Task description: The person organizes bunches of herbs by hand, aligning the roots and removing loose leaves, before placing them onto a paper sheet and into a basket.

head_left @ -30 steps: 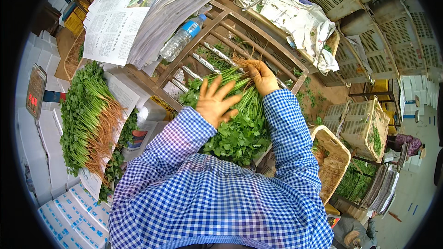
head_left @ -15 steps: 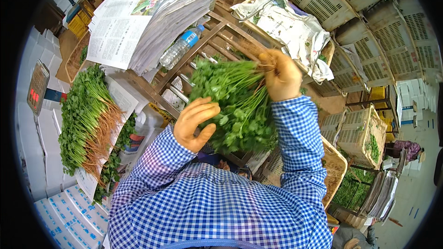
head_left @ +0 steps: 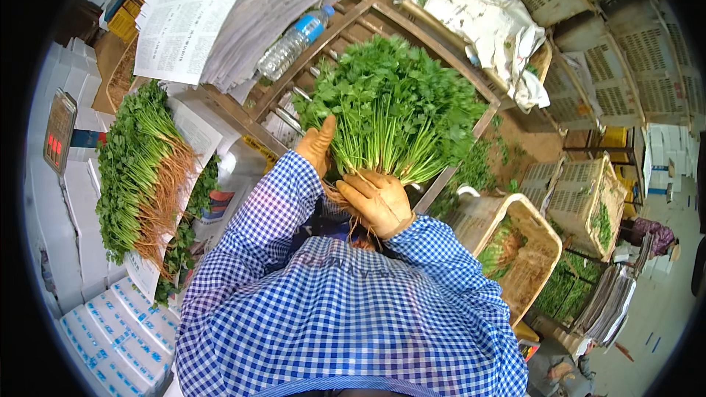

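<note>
Bends both arms (head_left: 254, 213) in toward each other. Points left hand (head_left: 315, 150) forward. Curls right hand (head_left: 378, 203) near it, with its back facing up.

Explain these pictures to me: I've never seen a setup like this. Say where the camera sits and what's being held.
There is no machine: these are a person's own hands, with checked sleeves. Every picture comes from a wide camera worn on the head, looking down, so straight edges bend near the rim. The right hand grips a leafy green bunch at its root end; the left hand is at its side, its fingers partly hidden. Underneath is a barred frame. Beyond the left hand are stacked newspapers and a bottle; further left lie more rooted greens.
</note>
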